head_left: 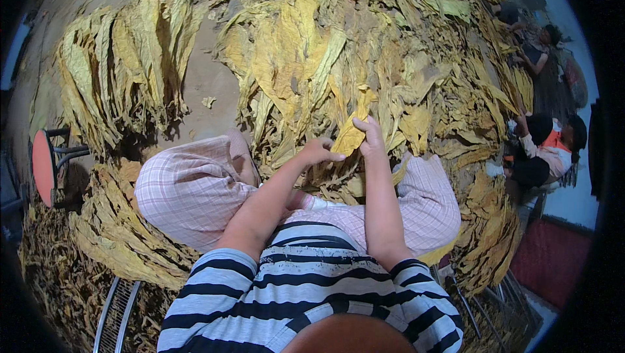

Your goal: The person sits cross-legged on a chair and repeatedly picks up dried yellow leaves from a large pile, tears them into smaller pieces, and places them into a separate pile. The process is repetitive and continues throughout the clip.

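Note:
Both my hands are on a yellow dried leaf (350,137), likely tobacco, raised above my lap. My right hand (372,135) grips it along its right side, with the thumb across the leaf. At its lower left end, my left hand (320,151) pinches the edge between thumb and fingers. Just beyond lies a broad heap of dried yellow leaves (283,65), some greenish, some brown and crumpled. Leaf tips and stalks reach down to my crossed legs (195,192) in checked trousers.
A separate leaf bundle (132,55) lies at far left on the brown floor (210,79). Near it stands a stool with a red seat (44,168). More leaf piles (127,231) flank me on both sides. Other people (552,148) sit at the right edge among leaves.

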Tool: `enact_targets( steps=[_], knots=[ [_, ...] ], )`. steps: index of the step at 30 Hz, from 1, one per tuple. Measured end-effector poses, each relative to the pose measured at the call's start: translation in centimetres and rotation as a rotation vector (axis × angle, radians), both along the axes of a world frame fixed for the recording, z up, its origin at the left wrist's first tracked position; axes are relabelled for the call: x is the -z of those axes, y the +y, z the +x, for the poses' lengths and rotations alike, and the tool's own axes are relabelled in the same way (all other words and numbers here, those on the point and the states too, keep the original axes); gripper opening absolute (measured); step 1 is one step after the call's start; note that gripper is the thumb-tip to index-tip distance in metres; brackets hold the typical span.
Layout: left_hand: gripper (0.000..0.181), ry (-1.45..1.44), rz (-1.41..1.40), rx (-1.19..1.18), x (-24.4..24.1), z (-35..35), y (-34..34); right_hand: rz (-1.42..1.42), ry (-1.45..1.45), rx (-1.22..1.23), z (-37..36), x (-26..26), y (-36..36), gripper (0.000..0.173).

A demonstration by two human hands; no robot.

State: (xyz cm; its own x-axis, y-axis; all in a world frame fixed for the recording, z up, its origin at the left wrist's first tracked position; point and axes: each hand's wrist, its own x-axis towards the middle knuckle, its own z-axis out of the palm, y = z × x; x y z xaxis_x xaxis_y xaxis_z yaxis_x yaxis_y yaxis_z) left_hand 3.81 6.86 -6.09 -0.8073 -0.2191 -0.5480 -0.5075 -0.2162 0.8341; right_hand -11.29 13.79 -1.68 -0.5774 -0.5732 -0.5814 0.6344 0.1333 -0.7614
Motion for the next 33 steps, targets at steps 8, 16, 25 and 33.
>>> enact_targets(
  steps=[8,16,25,33],
  knots=[
    [0.028,0.104,0.699,-0.029,-4.2,-0.8,-0.5,-0.215,-0.188,0.053,0.6,-1.3,0.8,0.025],
    [0.022,0.091,0.659,-0.039,-4.0,-0.7,0.1,-0.128,-0.159,0.036,-5.6,-0.7,0.1,0.017],
    [0.024,0.089,0.693,-0.030,-3.9,-0.3,-0.3,0.071,0.095,0.085,-7.1,-2.8,-1.3,0.022],
    [0.025,0.101,0.723,-0.047,-5.0,0.4,-1.3,0.045,-0.070,0.173,-9.6,-2.1,-2.1,0.025]
  ],
)
